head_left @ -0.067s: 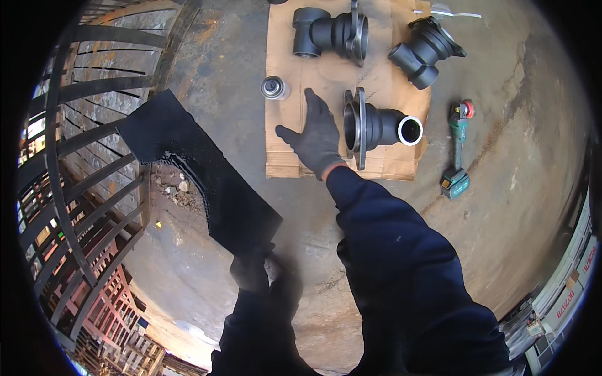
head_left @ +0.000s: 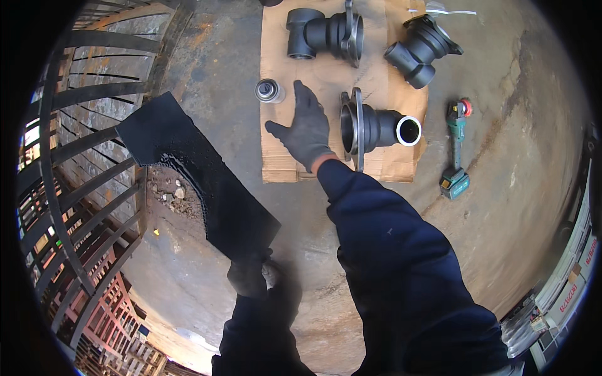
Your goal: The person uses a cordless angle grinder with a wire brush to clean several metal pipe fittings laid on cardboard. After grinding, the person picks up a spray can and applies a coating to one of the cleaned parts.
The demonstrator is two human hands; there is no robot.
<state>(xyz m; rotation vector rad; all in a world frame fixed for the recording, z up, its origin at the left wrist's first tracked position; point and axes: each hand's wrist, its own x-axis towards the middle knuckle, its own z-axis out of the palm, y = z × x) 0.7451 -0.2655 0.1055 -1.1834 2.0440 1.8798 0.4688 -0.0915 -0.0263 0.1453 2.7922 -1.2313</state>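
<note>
My right hand (head_left: 304, 125), in a dark grey glove, reaches over the cardboard sheet (head_left: 279, 166) with thumb and fingers spread and nothing in it. Just beyond its fingertips stands a spray can (head_left: 269, 91), seen from above, apart from the hand. To its right a black pipe fitting (head_left: 379, 128) with a flange and a pale ring at its end lies on the cardboard. My left hand (head_left: 248, 277), also gloved, grips the near corner of a flat black sheet (head_left: 219, 188) with a curved cutout and wet-looking edge. Its fingers are partly hidden.
Two more black flanged fittings, one upper middle (head_left: 323, 34) and one upper right (head_left: 423, 50), rest at the back. On the floor at right lies a green cordless angle grinder (head_left: 458, 147). A dark slatted metal rack (head_left: 94, 138) stands along the left.
My right hand has moved slightly left and away from me, nearer the spray can. The black sheet stays in my left hand; the whole view has shifted a little.
</note>
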